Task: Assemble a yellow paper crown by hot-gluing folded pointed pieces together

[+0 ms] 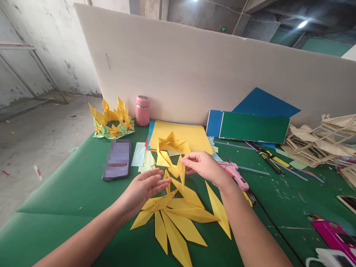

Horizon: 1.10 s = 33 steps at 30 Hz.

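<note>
while the left hand (146,188) hangs open beside it, the right hand (204,167): thumb and fingers together, clamped on a folded yellow petal (181,171);
left grip: fingers stretched out and apart from the thumb, palm turned toward the right hand; it holds nothing visible, its tips just beside a small upright yellow piece (167,181);
held petal: upright, point down, at the near right of an angular yellow paper band (163,158); whether the two touch, i cannot tell;
yellow fan (175,226): long folded points spread on the green surface (69,196), nearer than both hands; one loose point (218,207) lies to its right;
far left: a yellow and green paper crown (114,131), a pink jar (142,113) to its right, a phone (118,168) nearer;
far middle: yellow sheet (197,137) lying on other coloured paper;
right: pink glue gun (239,177) lying beyond the right forearm; green board (254,127) leaning farther off
</note>
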### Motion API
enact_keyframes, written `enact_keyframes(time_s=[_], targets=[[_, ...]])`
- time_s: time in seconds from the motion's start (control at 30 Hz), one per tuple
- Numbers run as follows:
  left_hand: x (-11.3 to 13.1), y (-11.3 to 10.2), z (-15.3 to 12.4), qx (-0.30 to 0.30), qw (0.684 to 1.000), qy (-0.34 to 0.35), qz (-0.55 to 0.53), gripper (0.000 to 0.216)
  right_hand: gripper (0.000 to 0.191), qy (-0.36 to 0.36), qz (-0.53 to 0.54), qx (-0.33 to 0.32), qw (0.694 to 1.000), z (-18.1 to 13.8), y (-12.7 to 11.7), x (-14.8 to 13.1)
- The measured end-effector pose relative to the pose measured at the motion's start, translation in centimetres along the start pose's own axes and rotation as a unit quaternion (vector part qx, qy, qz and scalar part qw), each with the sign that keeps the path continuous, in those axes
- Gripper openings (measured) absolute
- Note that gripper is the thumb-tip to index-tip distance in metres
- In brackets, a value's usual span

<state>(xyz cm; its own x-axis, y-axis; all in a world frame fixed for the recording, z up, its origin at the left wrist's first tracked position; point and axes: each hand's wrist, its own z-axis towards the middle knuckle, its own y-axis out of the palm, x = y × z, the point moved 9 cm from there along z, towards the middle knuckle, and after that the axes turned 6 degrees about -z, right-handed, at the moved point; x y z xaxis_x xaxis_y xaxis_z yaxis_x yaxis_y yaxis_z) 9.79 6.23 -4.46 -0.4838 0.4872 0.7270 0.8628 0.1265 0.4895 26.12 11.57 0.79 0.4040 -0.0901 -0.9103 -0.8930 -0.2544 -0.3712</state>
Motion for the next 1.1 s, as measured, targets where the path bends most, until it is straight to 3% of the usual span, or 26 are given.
enact_keyframes(time_s=[0.13,0.27,0.43,0.57,0.67,0.8,1.1], targets=[[0.0,1.2,0.7,0.01,0.998,-0.021,-0.052,0.022,0.017,-0.018,0.031,-0.003,0.999,-0.2,-0.9,-0.4],[-0.5,3.2,2.1,-0.034,0.993,-0.058,-0.093,0.012,0.022,-0.02,0.056,0.002,0.998,-0.4,-1.7,-0.8],[-0.9,3.8,3.3,-0.06,0.992,-0.052,-0.103,0.016,0.031,-0.033,0.078,0.018,0.996,-0.5,-2.5,-1.3],[-1.9,3.3,3.2,-0.068,0.993,-0.06,-0.08,0.015,0.034,-0.066,0.17,0.072,0.981,-0.6,-4.0,-1.8],[-2.5,3.0,3.2,-0.076,0.994,-0.051,-0.059,0.008,0.036,-0.087,0.215,0.157,0.96,-0.9,-5.5,-1.8],[-2.4,3.3,3.3,-0.11,0.994,-0.005,-0.021,0.019,0.035,-0.11,0.114,0.261,0.952,-1.6,-6.7,-1.9],[-2.2,3.7,3.2,-0.125,0.992,0.033,0.002,0.035,0.018,-0.146,-0.062,0.238,0.958,-1.7,-4.2,-3.2]])
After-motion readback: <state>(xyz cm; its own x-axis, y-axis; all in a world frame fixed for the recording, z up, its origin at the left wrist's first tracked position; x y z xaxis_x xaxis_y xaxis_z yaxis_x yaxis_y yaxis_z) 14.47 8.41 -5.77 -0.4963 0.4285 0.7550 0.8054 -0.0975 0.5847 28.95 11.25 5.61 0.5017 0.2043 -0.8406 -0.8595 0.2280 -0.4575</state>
